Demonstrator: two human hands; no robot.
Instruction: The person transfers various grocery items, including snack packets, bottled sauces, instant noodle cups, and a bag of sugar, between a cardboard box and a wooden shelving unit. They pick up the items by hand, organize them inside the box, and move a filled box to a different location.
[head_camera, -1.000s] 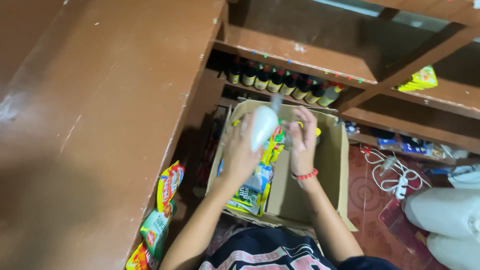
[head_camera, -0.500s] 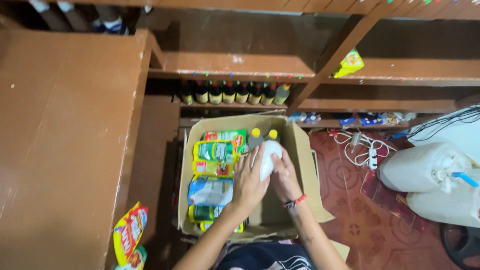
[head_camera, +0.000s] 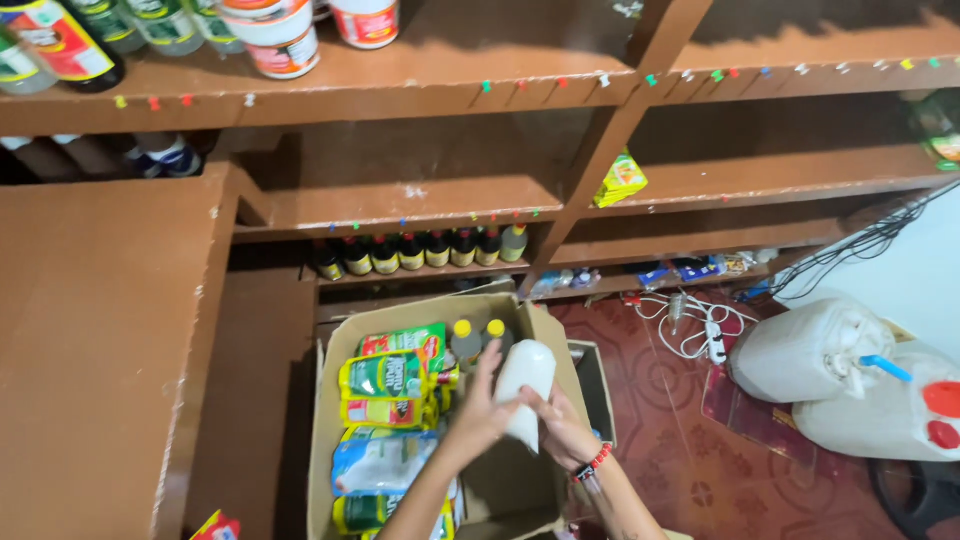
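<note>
— Both hands share one grip: the left hand (head_camera: 478, 418) and the right hand (head_camera: 562, 432) are closed around a white plastic bottle (head_camera: 524, 388), held nearly upright just above the open cardboard box (head_camera: 325, 440).

— Why two hands on something that small?

— My guess is steadiness; the left fingers (head_camera: 487, 368) wrap the side while the right palm cups it from below, near the base. A red bead bracelet (head_camera: 594, 461) sits on the right wrist.

— And what lies around it, in this single head view?

— Inside the box, to the left, green and yellow pouches (head_camera: 392, 385) are stacked flat, with a pale blue pouch (head_camera: 380, 462) nearer. Two yellow-capped bottles (head_camera: 476, 338) stand at the far end, just beyond the white one; upright probably keeps them from leaking.

— Beyond the box?

— Dark bottles (head_camera: 415, 252) line a low wooden shelf (head_camera: 400, 205) further off. On the right, white jugs (head_camera: 830, 355) rest on the red floor (head_camera: 690, 470) near a power strip (head_camera: 712, 338). A brown counter (head_camera: 90, 330) fills the left.
</note>
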